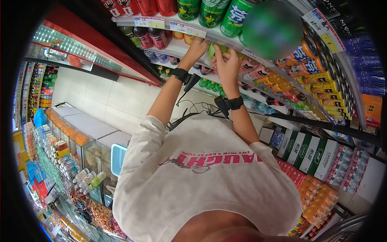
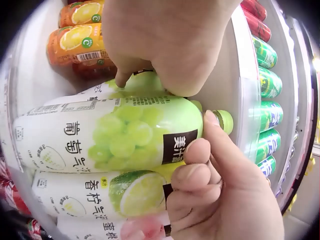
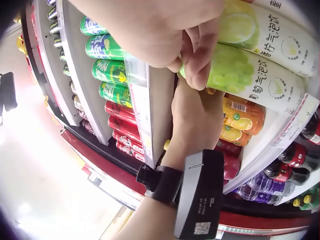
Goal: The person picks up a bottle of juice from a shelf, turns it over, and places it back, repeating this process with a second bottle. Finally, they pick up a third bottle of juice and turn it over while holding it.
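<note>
A white-and-green bottle of grape sparkling drink [image 2: 127, 132] lies on a shelf, its green cap [image 2: 226, 121] toward the shelf's front. My right hand [image 2: 225, 190] pinches it by the neck, with the thumb at the cap and the other fingers curled. Reaching over from the other side, my left hand [image 2: 167, 45] touches a second grape bottle [image 2: 145, 82] just behind the first. Most of the left fingers are hidden, and I cannot tell whether they grip it. In the head view, the left hand [image 1: 197, 48] and right hand [image 1: 227, 64] are close together under the shelf edge.
Beside the grape bottle lie a lime bottle [image 2: 100, 192] and a peach bottle [image 2: 135, 227]. Orange cans [image 2: 77, 45] lie on the other side. A price-tag rail [image 1: 171, 26] and green cans [image 1: 238, 18] are just above the hands. Cola bottles [image 3: 287, 167] lie on the shelf below.
</note>
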